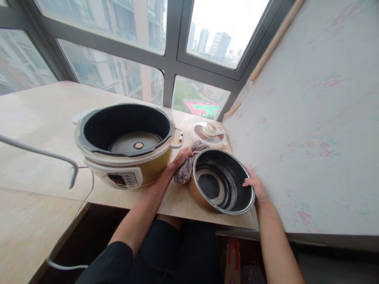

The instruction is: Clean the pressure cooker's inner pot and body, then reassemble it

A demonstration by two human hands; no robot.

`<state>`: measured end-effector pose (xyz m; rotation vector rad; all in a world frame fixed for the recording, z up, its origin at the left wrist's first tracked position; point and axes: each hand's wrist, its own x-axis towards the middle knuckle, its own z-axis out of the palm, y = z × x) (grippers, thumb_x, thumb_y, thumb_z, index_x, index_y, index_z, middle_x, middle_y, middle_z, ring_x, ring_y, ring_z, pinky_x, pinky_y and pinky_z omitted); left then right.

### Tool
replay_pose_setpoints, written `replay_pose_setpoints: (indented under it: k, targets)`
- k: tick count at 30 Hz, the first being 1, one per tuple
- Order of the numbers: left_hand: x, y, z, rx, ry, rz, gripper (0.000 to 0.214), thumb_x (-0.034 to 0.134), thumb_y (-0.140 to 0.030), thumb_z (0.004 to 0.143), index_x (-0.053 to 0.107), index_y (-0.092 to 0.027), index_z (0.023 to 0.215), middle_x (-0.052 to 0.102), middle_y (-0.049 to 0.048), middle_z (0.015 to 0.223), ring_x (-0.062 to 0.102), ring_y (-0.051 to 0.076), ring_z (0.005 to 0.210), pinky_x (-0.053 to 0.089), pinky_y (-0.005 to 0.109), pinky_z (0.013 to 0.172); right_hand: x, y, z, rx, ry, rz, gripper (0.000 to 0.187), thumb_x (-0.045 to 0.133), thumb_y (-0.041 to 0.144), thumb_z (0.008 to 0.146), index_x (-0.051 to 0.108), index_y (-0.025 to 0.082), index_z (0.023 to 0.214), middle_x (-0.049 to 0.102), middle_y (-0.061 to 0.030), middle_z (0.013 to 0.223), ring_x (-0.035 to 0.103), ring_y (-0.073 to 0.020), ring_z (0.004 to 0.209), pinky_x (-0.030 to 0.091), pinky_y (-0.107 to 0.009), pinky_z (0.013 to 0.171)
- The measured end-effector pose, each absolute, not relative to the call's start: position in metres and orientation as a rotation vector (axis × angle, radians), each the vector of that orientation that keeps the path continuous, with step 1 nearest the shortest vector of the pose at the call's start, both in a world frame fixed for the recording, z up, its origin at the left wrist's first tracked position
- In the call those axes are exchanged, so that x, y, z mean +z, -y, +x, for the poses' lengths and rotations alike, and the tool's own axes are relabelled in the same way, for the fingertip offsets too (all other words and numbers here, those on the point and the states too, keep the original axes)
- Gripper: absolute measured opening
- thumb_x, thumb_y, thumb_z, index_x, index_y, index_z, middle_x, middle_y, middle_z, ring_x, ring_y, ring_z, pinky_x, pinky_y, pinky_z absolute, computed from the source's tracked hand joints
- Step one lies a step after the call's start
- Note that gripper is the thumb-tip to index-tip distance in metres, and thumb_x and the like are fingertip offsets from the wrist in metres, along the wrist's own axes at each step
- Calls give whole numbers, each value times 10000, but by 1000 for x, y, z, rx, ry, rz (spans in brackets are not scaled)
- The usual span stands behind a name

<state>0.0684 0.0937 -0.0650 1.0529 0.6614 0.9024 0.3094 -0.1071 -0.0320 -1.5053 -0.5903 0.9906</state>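
Observation:
My right hand grips the rim of a dark-lined inner pot on its right side, thumb inside the wall. The pot tilts toward me over the counter, and its outside is copper-brown. A pale worn ring shows on its floor. My left hand is closed on a grey-brown patterned cloth by the pot's left side. To the left stands the electric pressure cooker body, open on top, with a round metal plate inside. Behind the pot lies the white cooker lid, handle up.
A grey cord loops across the left of the pale countertop and hangs over its front edge. Window frames rise behind, and a flowered wall borders the right. Below the counter is a red and brown bag.

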Motion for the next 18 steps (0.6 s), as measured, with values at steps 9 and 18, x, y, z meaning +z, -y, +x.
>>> replay_pose_setpoints:
  k: [9,18]
  targets:
    - [-84,-73,63,995,-921,993,89,642,-248,696,562,-211,684,582,12,677,581,232,800,471,358,803,-35,104,301,964,603,-1459,775,641,193,520,658,248,1293,794,-15,1042,740,-306,928,608,-390,730]
    - [-99,33,34,1271,-1020,954,396,605,-315,803,620,-231,1190,680,69,1248,592,288,1224,409,425,1109,-44,104,304,910,520,-1453,619,668,199,500,692,227,1118,784,-2,837,719,-263,768,525,-314,584]
